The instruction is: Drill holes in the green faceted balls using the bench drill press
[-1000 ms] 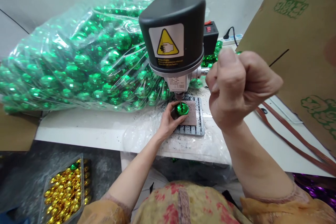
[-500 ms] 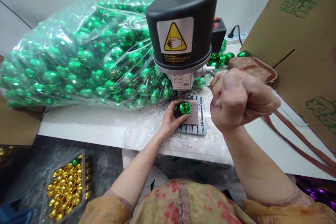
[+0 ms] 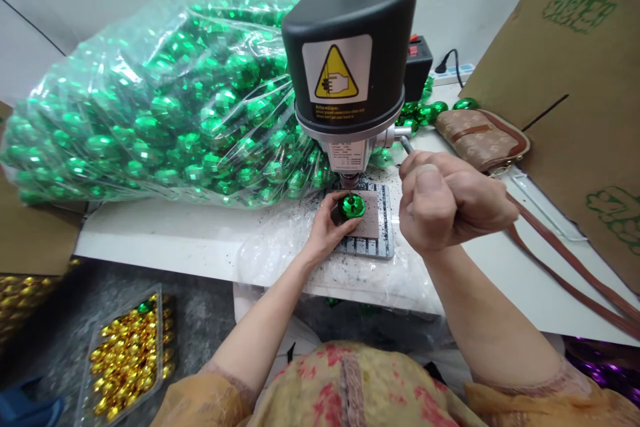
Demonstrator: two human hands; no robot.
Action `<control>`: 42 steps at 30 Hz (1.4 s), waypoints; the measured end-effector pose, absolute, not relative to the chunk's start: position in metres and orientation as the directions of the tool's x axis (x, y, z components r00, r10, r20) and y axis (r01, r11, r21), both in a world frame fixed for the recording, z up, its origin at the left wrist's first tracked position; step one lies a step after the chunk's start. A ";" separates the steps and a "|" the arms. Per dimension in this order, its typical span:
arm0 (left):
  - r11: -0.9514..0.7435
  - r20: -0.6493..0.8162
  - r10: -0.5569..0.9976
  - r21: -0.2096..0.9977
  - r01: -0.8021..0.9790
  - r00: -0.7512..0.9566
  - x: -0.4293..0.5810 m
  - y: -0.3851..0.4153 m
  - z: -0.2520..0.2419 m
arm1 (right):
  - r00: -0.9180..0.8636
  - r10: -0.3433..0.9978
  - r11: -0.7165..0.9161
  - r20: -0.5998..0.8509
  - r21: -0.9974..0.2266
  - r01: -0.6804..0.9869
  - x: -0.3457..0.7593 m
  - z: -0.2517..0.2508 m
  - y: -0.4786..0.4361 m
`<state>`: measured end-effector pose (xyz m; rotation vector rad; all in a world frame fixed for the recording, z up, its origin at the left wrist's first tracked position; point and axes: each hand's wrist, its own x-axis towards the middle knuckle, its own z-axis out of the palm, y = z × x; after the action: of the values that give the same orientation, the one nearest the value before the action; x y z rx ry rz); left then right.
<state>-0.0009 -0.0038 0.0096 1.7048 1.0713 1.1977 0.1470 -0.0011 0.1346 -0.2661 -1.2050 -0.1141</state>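
A shiny green ball [image 3: 354, 205] rests on a brownish pad [image 3: 369, 223] over the slotted metal base plate [image 3: 385, 240] of a small drill press [image 3: 350, 47]. My left hand [image 3: 327, 227] grips the ball from its left side, thumb in front and fingers behind. The drill's chuck [image 3: 350, 180] is directly above the ball; whether the bit touches it I cannot make out. My right hand [image 3: 445, 200] is closed in a fist round the feed lever [image 3: 406, 143] on the press's right side, hiding most of the lever.
A big clear bag of green balls [image 3: 175, 107] fills the table's left back. A brown handbag [image 3: 483, 140] and a cardboard box [image 3: 565, 87] stand at the right. Below left, a clear bin [image 3: 160, 320] holds gold balls. Dark shavings dot the white table [image 3: 150, 240].
My right hand has shifted slightly left and down with the lever, uncovering more of the handbag. My left hand and the green ball stay in place.
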 end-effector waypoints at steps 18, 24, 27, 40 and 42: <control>-0.340 0.305 0.935 0.915 0.215 0.179 0.000 -0.006 0.008 | 0.404 0.213 0.925 0.890 -0.317 0.211 0.147 0.144 -0.012; -0.303 0.289 0.953 0.920 0.246 0.095 0.002 -0.008 0.006 | 0.476 0.371 0.865 0.798 -0.483 0.136 0.144 0.197 -0.004; -0.378 0.426 0.903 0.842 0.384 -0.046 -0.004 -0.031 0.007 | 0.466 0.395 0.854 0.792 -0.504 0.133 0.145 0.202 0.000; -0.903 0.483 0.387 0.024 0.430 0.786 -0.050 -0.149 -0.039 | 0.503 0.391 0.831 0.771 -0.531 0.168 0.140 0.204 -0.007; -0.908 0.551 0.380 0.070 0.413 0.743 -0.045 -0.146 -0.040 | 0.516 0.413 0.825 0.750 -0.548 0.137 0.139 0.204 -0.007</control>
<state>-0.0451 -0.1461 -0.0397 2.9856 0.6795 0.9238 0.1388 -0.0070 0.2039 -0.6037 -1.0311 0.1783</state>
